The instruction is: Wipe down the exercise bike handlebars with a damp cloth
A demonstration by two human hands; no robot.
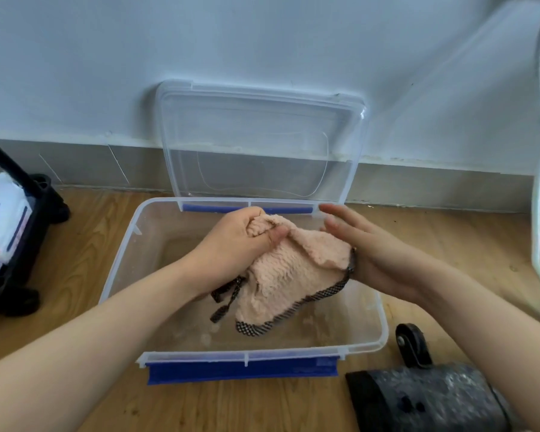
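Observation:
A peach fluffy cloth (289, 269) with a dark checked trim hangs over a clear plastic tub (122, 254) that holds shallow water. My left hand (234, 241) grips the cloth's upper end, fingers and thumb curled round a bunched fold. My right hand (365, 247) lies against the cloth's right edge with its fingers straight. The cloth's hanging loop dangles below my left wrist. No handlebars are in view.
The tub's clear lid (262, 138) leans on the white wall behind it. A black wheeled cart (28, 232) with a pack of wipes (0, 222) stands at the left. A grey bike base foot with a small wheel (412, 344) lies at lower right on the wooden floor.

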